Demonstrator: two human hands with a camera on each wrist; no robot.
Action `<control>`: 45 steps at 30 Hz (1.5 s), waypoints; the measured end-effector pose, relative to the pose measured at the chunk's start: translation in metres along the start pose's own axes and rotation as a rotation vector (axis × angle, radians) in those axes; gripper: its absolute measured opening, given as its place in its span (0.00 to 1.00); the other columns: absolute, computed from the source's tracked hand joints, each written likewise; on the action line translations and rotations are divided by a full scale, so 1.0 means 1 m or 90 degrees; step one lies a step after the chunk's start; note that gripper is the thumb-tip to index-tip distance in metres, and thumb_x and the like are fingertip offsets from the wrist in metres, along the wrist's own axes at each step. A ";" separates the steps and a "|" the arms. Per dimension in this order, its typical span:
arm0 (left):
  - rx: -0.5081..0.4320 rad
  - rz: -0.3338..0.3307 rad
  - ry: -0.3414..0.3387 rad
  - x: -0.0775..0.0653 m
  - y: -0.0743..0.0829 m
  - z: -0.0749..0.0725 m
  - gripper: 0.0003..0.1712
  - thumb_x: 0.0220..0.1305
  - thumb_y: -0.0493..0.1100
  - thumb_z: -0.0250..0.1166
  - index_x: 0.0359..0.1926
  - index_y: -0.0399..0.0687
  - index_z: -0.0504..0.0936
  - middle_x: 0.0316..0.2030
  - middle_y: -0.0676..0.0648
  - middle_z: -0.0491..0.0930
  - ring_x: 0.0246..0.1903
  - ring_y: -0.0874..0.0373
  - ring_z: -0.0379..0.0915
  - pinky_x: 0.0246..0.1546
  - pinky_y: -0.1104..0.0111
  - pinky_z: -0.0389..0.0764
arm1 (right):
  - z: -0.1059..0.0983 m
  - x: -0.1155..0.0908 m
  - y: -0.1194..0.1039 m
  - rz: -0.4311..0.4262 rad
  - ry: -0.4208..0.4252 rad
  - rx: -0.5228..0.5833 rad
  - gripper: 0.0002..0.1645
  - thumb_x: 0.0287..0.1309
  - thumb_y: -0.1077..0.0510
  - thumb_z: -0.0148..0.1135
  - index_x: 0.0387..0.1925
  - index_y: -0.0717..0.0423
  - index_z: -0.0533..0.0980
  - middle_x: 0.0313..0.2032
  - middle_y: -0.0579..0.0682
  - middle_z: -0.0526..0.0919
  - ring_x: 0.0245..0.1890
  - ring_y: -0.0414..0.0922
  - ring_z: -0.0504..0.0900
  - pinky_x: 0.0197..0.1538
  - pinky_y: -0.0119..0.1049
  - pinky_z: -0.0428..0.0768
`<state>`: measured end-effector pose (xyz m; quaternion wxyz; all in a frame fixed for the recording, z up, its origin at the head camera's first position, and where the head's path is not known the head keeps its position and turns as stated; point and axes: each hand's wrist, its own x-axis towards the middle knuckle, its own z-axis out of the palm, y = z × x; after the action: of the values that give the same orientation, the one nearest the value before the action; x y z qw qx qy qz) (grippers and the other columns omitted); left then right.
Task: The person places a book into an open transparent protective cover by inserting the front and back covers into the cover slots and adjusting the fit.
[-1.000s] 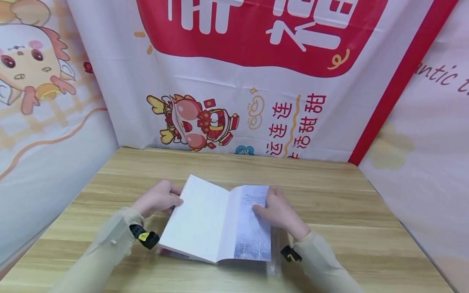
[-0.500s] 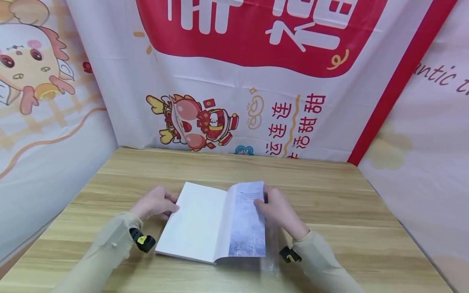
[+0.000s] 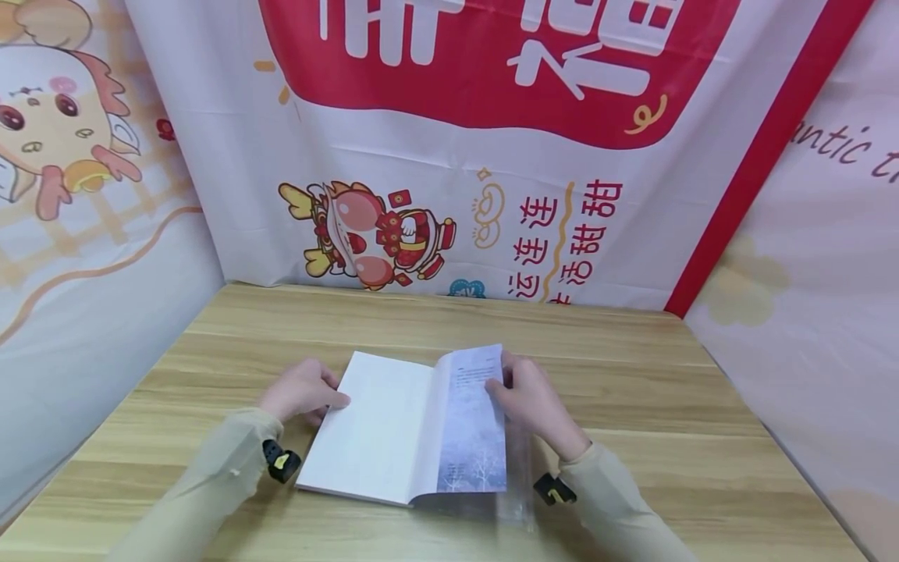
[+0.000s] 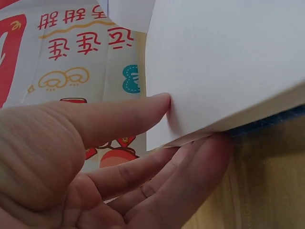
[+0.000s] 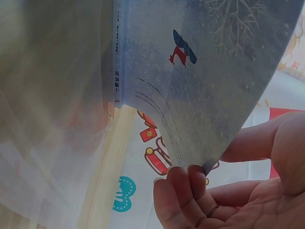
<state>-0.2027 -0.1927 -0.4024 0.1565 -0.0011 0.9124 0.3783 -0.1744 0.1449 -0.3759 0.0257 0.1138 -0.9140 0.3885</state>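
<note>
Scooted a bit left, 1 open book (image 3: 402,429) is between 2 grips: left hand (image 3: 305,388) pinches white pages (image 3: 372,425), right hand (image 3: 530,396) pinches 1 blue flap (image 3: 472,429), near 1 clear sheet (image 5: 52,133).

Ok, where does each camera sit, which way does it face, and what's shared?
Head: worn on the head, facing forward and down at the table, open book and banner; left hand, right hand and both sleeves show.
Left wrist: worn on that wrist, facing the white pages held by the left hand, the only hand showing.
Right wrist: worn on that wrist, facing the cover flap held by the right hand, the only hand showing.
Shared: both wrist views catch the banner's teal print.
</note>
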 end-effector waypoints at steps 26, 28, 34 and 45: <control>0.110 0.154 0.083 -0.010 0.051 0.009 0.33 0.72 0.56 0.57 0.61 0.30 0.72 0.56 0.31 0.75 0.51 0.39 0.75 0.47 0.48 0.80 | 0.002 0.002 0.000 0.006 0.011 0.101 0.26 0.64 0.69 0.55 0.63 0.70 0.69 0.32 0.53 0.80 0.25 0.45 0.78 0.26 0.37 0.80; 0.086 0.165 0.079 -0.008 0.052 0.012 0.34 0.73 0.57 0.55 0.63 0.30 0.71 0.57 0.31 0.74 0.53 0.38 0.74 0.49 0.48 0.79 | 0.003 0.002 -0.002 0.026 0.002 0.159 0.29 0.65 0.69 0.54 0.67 0.70 0.65 0.34 0.55 0.81 0.29 0.46 0.80 0.32 0.41 0.83; 0.043 0.170 0.063 -0.006 0.057 0.023 0.37 0.74 0.61 0.49 0.65 0.33 0.69 0.59 0.33 0.73 0.57 0.38 0.71 0.53 0.46 0.75 | 0.004 0.001 -0.009 0.071 -0.010 0.259 0.32 0.65 0.70 0.54 0.70 0.65 0.61 0.36 0.56 0.81 0.33 0.49 0.82 0.36 0.46 0.85; -0.012 0.179 0.035 -0.006 0.070 0.043 0.34 0.74 0.60 0.50 0.65 0.37 0.70 0.59 0.36 0.74 0.52 0.41 0.75 0.51 0.49 0.78 | 0.005 0.000 -0.010 0.083 -0.012 0.274 0.32 0.64 0.70 0.58 0.68 0.65 0.63 0.34 0.54 0.84 0.28 0.48 0.82 0.34 0.43 0.84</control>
<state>-0.1929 -0.1135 -0.3810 0.0771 0.1153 0.9039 0.4045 -0.1725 0.1348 -0.3724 -0.0330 0.0613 -0.8155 0.5746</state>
